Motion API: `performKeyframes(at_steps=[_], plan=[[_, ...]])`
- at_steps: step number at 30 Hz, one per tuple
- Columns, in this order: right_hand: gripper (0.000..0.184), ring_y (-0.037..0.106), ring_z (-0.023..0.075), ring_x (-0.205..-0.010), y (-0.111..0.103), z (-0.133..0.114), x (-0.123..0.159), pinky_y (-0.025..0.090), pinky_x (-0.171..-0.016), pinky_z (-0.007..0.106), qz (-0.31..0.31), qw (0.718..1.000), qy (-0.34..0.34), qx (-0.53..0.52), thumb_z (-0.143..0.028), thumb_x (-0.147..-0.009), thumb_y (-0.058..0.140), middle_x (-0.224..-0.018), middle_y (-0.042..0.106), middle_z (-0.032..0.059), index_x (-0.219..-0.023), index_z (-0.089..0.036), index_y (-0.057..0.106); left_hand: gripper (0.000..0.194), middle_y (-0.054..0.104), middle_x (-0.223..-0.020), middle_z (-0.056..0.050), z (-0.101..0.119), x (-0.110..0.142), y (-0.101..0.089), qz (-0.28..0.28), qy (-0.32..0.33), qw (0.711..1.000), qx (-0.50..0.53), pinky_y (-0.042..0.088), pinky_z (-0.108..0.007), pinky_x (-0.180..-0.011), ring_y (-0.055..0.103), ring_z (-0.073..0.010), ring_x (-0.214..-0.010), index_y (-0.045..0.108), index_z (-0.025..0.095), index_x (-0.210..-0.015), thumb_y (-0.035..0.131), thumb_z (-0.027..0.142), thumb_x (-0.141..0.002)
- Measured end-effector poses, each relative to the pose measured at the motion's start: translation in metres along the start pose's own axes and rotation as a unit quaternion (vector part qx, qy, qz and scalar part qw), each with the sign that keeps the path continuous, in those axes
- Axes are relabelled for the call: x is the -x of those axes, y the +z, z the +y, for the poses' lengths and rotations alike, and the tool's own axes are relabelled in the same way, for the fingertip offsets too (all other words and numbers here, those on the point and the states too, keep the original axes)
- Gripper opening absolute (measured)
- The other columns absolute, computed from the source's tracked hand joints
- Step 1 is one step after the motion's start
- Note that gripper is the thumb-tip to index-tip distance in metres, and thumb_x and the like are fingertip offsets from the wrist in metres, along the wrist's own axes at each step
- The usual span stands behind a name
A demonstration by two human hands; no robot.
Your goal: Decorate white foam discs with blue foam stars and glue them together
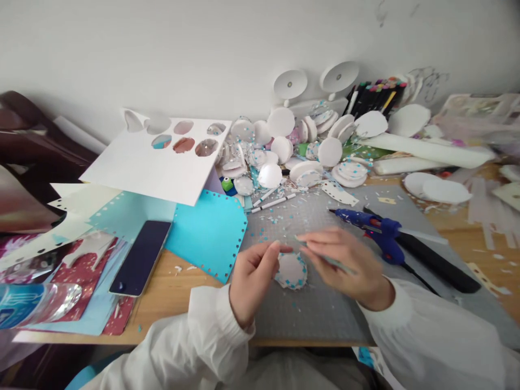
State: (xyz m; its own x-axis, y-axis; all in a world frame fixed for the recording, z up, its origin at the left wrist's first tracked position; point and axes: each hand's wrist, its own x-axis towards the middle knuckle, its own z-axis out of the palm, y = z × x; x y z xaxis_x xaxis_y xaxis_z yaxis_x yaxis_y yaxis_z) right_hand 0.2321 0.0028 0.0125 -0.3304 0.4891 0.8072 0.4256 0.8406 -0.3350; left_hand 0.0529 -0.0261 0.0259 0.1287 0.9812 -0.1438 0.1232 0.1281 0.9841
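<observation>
A small round white disc [291,269] with bright blue paper bits around its rim rests on the grey cutting mat [280,314] in front of me. My left hand [255,276] is at the disc's left edge, thumb pressed to the index finger; what they pinch, if anything, is too small to make out. Just right of and above the disc, my right hand [347,262] is closed with its fingertips near the left ones. A slim, pale greenish tool [340,265] shows between its fingers, blurred, its kind unclear. Tiny blue bits lie scattered on the mat behind both hands.
A blue glue gun [365,222] lies on the right beside a long black object [441,262]. Many white discs [280,122] are heaped at the back. To the left are punched blue paper [207,233], a phone [141,258], white board with holes [158,162] and a bottle [38,303].
</observation>
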Motion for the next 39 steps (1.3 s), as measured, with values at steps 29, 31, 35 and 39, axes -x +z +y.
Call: performKeyframes(at_steps=[29,31,35,39], plan=[[0.005,0.062,0.0161,-0.063,0.004,0.015,0.016,0.054,-0.058,0.030,0.026,0.830,0.450,-0.330,-0.025,-0.083,0.064,-0.080,0.066,0.0027,-0.086,-0.025,0.059,0.050,0.065,-0.093,-0.007,-0.039,-0.015,-0.026,-0.073,0.268,0.941,-0.193,0.043,-0.034,-0.074,0.060,-0.0213,-0.083,0.054,0.020,-0.103,0.080,0.041,-0.066],[0.005,0.063,0.0164,-0.063,0.005,0.014,0.016,0.055,-0.058,0.030,0.024,0.831,0.446,-0.331,-0.025,-0.083,0.064,-0.080,0.067,0.0028,-0.086,-0.026,0.060,0.051,0.065,-0.094,-0.007,-0.039,-0.016,-0.026,-0.072,0.268,0.942,-0.190,0.043,-0.034,-0.074,0.060,-0.0214,-0.083,0.053,0.020,-0.104,0.080,0.041,-0.065],[0.005,0.063,0.0164,-0.063,0.005,0.013,0.015,0.056,-0.058,0.030,0.020,0.831,0.453,-0.324,-0.026,-0.083,0.064,-0.080,0.067,0.0030,-0.086,-0.025,0.060,0.052,0.065,-0.095,-0.008,-0.040,-0.015,-0.027,-0.076,0.267,0.943,-0.185,0.043,-0.034,-0.074,0.060,-0.0213,-0.084,0.053,0.019,-0.104,0.081,0.040,-0.065],[0.006,0.064,0.0146,-0.062,0.005,0.013,0.015,0.056,-0.058,0.027,0.025,0.828,0.456,-0.327,-0.026,-0.083,0.065,-0.080,0.067,0.0021,-0.085,-0.023,0.060,0.053,0.065,-0.096,-0.008,-0.040,-0.014,-0.027,-0.079,0.272,0.942,-0.182,0.044,-0.034,-0.075,0.060,-0.0210,-0.085,0.053,0.019,-0.104,0.081,0.040,-0.065]])
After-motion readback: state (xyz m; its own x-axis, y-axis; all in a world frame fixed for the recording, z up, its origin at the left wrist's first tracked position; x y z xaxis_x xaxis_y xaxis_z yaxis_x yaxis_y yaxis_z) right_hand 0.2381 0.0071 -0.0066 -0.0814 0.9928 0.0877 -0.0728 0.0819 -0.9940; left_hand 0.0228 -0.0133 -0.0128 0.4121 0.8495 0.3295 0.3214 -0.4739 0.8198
